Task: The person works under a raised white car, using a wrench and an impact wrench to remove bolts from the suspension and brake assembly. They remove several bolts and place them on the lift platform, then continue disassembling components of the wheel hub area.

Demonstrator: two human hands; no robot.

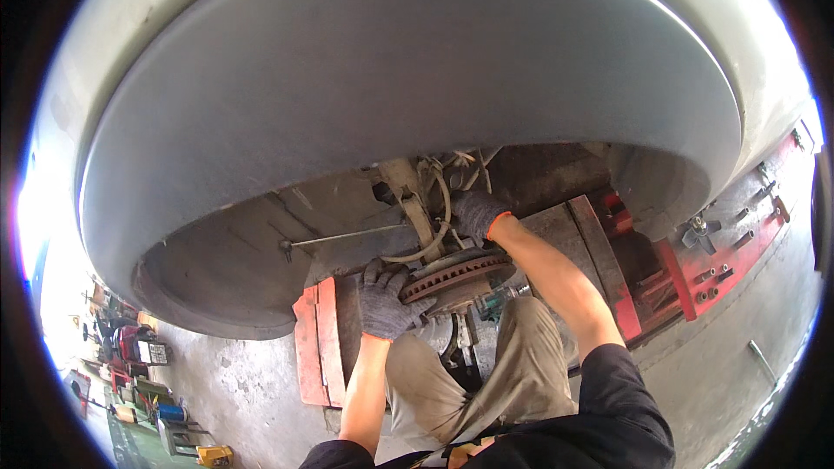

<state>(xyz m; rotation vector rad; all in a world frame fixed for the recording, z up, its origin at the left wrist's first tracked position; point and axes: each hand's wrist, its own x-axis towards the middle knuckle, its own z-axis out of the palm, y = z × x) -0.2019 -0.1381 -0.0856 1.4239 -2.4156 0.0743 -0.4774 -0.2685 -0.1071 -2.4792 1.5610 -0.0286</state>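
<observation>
A rusty vented brake disc [459, 278] sits on the wheel hub inside the car's open wheel arch, in front of my knees. My left hand [388, 303], in a grey knit glove, grips the disc's left rim, fingers over the upper side and thumb below. Behind the disc, my gloved right hand [479, 213] reaches in beside the suspension strut [417, 205]; its fingertips are hidden, so whatever it touches cannot be made out. A pale curved hose [447, 198] runs between the strut and that hand. To the left extends a thin metal rod [348, 234].
The grey fender [417, 58] overhangs both arms. Red lift plates [319, 342] flank the work. Sockets stand on a red rail [710, 280] at right, near a bladed part [700, 233]. A metal bar [762, 362] lies on the floor; a motorcycle [133, 344] is far left.
</observation>
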